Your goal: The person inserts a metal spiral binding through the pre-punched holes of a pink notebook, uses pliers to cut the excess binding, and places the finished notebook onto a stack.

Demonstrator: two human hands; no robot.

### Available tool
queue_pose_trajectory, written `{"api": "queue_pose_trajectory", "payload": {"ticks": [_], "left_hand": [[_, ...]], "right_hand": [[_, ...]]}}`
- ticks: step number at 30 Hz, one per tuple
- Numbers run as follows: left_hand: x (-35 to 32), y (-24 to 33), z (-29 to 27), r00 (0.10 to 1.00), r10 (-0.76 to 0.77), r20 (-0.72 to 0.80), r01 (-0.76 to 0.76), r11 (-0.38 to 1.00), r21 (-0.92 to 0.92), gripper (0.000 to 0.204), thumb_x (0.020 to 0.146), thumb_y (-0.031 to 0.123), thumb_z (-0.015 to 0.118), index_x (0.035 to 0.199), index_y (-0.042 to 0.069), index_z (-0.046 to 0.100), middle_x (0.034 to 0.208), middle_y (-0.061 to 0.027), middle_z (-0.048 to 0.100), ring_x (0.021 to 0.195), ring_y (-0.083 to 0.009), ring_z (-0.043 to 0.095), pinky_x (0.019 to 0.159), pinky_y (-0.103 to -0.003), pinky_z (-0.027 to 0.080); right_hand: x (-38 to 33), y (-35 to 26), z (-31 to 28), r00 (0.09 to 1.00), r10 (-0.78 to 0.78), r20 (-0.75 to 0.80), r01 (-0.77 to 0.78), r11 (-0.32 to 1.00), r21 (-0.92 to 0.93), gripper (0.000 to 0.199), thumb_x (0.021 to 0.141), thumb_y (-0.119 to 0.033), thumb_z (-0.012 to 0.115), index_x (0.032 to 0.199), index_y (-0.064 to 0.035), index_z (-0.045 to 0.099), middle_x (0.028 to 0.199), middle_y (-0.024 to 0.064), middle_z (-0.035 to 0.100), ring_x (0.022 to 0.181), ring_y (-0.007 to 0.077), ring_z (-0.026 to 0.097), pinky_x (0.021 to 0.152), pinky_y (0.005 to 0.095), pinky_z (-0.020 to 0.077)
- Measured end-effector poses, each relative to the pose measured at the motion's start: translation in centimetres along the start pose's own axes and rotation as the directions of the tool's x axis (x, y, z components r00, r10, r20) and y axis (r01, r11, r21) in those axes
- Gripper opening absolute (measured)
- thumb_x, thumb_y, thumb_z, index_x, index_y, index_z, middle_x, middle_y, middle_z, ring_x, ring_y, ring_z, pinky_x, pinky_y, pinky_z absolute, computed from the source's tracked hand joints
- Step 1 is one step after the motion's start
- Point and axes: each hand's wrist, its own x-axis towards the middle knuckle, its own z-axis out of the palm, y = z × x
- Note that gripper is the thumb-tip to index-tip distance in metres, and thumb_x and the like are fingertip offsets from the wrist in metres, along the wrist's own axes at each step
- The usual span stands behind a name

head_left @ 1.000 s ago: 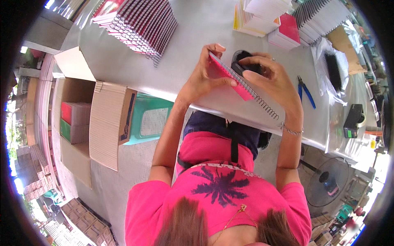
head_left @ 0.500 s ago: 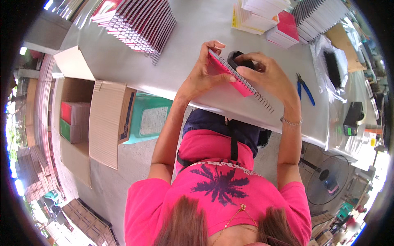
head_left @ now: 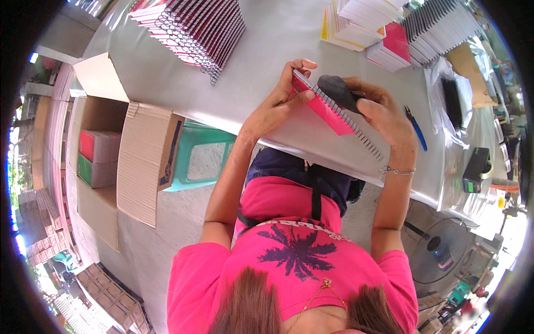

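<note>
Above the gray table point(head_left: 283, 33), I am watching a worker's left hand point(head_left: 280, 103) pinching a pink spiral notebook point(head_left: 327, 113) while the right hand point(head_left: 387, 111) is curling its fingers around a dark, rounded object point(head_left: 337, 91).

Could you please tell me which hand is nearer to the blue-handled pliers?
Right: the right hand is just left of the pliers; the left hand is farther left, holding the notebook.

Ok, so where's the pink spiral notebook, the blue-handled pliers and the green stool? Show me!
Pink spiral notebook point(head_left: 332, 115): head view, on its pink cover.
Blue-handled pliers point(head_left: 417, 132): head view, on a blue handle.
Green plastic stool point(head_left: 184, 158): head view, on its frame, left of the opening.
</note>
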Motion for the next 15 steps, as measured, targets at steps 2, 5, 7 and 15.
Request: {"api": "queue_pose_trajectory", "payload": {"ticks": [2,5,7,15], "left_hand": [[0.1,0.5,0.2,1.0,0.001,0.003,-0.001,0.999,0.046,0.046,0.094,0.012,0.058,0.135,0.012,0.037,0.119,-0.0038,0.036,0.112,-0.0121,0.038,0.1,-0.025,0.03],[0.0,0.6,0.3,0.997,-0.076,0.01,0.076,0.994,-0.083,0.049,0.092,0.012,0.06,0.135,0.01,0.036,0.127,-0.0028,0.036,0.127,-0.0159,0.033,0.11,-0.03,0.022],[0.0,0.3,0.3,0.999,-0.049,0.017,0.051,0.989,-0.138,0.049,0.093,0.012,0.06,0.135,0.01,0.036,0.127,-0.0028,0.036,0.127,-0.0152,0.033,0.109,-0.029,0.023],[0.0,0.3,0.2,0.999,0.018,0.032,-0.017,0.999,-0.047,0.046,0.095,0.016,0.059,0.134,0.008,0.037,0.123,-0.0043,0.037,0.121,-0.0139,0.034,0.105,-0.027,0.026]], "right_hand": [[0.1,0.2,-0.9,0.996,-0.064,0.056,0.048,0.965,0.258,0.041,0.089,-0.025,0.066,0.121,0.0007,0.062,0.111,0.0068,0.065,0.096,0.0121,0.058,0.088,0.0273,0.0457],[0.9,-0.3,-1.3,1.0,0.022,-0.009,-0.022,1.0,-0.012,0.044,0.089,-0.025,0.065,0.123,0.0029,0.06,0.113,0.0089,0.064,0.098,0.0132,0.059,0.089,0.0274,0.0457],[1.1,0.0,-1.9,0.995,0.093,-0.034,-0.097,0.984,-0.149,0.047,0.089,-0.026,0.065,0.124,0.0048,0.058,0.114,0.0109,0.063,0.099,0.0146,0.059,0.091,0.0278,0.0458],[0.6,-0.1,-2.2,0.998,0.048,0.05,-0.057,0.982,0.181,0.046,0.085,-0.023,0.068,0.121,0.0043,0.06,0.11,0.0124,0.064,0.103,0.0182,0.059,0.095,0.0313,0.0445]]}}
